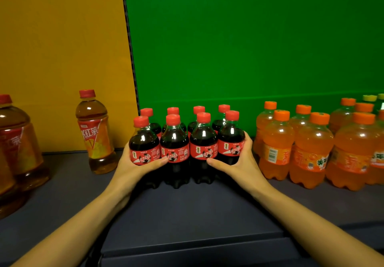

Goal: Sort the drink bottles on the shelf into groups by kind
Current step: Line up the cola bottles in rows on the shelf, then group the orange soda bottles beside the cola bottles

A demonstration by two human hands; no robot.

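Observation:
Several small cola bottles (175, 142) with red caps stand in two tight rows at the middle of the dark shelf (187, 208). My left hand (135, 168) cups the left end of the front row, thumb across the labels. My right hand (239, 163) cups the right end the same way. Orange soda bottles (311, 148) are bunched to the right. An iced-tea bottle (96, 133) with a red cap stands alone to the left. Larger iced-tea bottles (18, 148) sit at the far left edge.
A yellow back panel (62, 48) is behind the tea and a green one (249, 48) behind the colas and sodas. Yellow-green caps (369, 98) show at the far right behind the orange bottles. The shelf's front edge runs below my forearms.

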